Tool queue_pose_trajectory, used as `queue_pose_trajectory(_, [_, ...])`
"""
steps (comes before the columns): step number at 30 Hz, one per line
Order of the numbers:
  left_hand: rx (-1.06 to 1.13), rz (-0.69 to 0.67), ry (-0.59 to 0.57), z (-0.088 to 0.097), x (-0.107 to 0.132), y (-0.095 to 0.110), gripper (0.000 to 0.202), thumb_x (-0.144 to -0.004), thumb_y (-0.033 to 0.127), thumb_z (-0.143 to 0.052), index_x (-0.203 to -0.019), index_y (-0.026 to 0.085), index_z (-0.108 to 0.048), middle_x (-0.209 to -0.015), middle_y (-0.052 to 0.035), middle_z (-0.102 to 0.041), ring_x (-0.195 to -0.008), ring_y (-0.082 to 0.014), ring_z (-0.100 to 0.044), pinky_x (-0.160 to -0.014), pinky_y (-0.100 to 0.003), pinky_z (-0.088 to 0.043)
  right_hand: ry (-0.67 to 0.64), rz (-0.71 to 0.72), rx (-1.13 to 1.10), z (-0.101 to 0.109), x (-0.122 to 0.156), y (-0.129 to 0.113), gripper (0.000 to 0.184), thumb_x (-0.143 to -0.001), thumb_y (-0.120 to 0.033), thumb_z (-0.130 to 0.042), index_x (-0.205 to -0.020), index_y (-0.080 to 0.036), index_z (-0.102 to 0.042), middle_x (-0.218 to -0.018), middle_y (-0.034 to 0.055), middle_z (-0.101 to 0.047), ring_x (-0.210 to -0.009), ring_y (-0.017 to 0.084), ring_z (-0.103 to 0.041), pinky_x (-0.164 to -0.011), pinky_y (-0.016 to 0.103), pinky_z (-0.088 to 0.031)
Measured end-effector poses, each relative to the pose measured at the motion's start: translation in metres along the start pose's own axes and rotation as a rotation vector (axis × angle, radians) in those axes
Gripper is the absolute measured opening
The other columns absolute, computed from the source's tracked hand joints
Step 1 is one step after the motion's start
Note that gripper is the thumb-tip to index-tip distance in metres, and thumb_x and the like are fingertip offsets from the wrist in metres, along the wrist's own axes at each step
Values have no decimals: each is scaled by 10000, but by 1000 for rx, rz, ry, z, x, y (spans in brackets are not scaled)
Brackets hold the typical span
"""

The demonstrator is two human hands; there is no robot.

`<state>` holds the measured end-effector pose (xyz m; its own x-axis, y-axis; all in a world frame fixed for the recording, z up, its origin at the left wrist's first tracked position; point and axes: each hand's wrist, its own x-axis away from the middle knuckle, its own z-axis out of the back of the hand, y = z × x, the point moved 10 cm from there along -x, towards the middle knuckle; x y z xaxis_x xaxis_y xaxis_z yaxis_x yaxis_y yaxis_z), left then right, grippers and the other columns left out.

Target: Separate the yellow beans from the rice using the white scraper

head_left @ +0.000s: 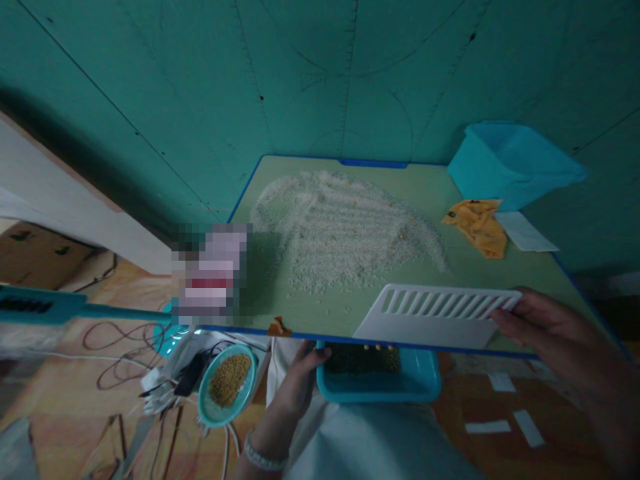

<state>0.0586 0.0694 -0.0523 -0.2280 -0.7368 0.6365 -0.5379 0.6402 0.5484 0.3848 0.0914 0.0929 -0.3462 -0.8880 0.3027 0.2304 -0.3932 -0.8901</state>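
My right hand is closed on the right end of a white slotted plastic scraper, which stands tilted along the table's front edge. My left hand grips the left rim of a teal plastic basin, held just below that edge above my lap. Dark contents and a few pale yellow pieces lie inside the basin; the table edge hides part of it. Beyond the scraper, small whitish rice-like grains are spread over the light green table, with a few orange-yellow bits among them.
At the table's back right stand a teal bin, a crumpled yellow cloth and a white sheet. A blurred-out pinkish item sits at the left edge. Below left are a bowl of yellow kernels and tangled cables.
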Motion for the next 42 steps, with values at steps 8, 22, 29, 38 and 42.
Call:
queue_pose_trajectory(8, [-5,-12,-27,-2,-1,0,357,-573,238,-787,-929,252,-758,-1083,-15,-792,-1258,-334,-558,-1088,-419,-365,246,76,-135,44,-21,4,435,-404,-542,-884,-702,-267,-727,-531,-28,-613,-486,111,-450,-415,213,-354])
queue_pose_trajectory(22, [-21,-37,-41,10,-2,-4,437,-646,227,-740,-1083,225,-722,-1127,-51,-777,-1268,-345,-549,-1079,-453,-385,520,227,-304,70,-43,-16,393,-363,-365,-878,-628,-205,-637,-614,-21,-623,-529,90,-466,-373,192,-279])
queue_pose_trajectory(29, [-5,-38,-17,13,-3,-4,423,-638,218,-750,-1060,236,-731,-1089,-41,-790,-1267,-336,-551,-1074,-440,-391,485,262,-315,63,-32,-24,300,-448,-308,-832,-674,-211,-660,-649,-32,-657,-508,75,-461,-375,187,-290])
queue_pose_trajectory(38, [-8,-48,-36,12,-3,-4,471,-626,248,-764,-1095,230,-723,-1126,-52,-779,-1273,-355,-541,-1085,-458,-374,415,246,-334,54,-40,-20,393,-394,-363,-887,-681,-206,-670,-674,-15,-661,-536,82,-472,-370,188,-283])
queue_pose_trajectory(42, [-27,-42,-31,12,-4,-6,459,-618,250,-769,-1075,226,-730,-1109,-56,-784,-1266,-356,-548,-1086,-458,-369,431,227,-324,59,-34,-17,456,-364,-412,-901,-709,-214,-676,-726,-12,-673,-550,83,-480,-378,189,-297])
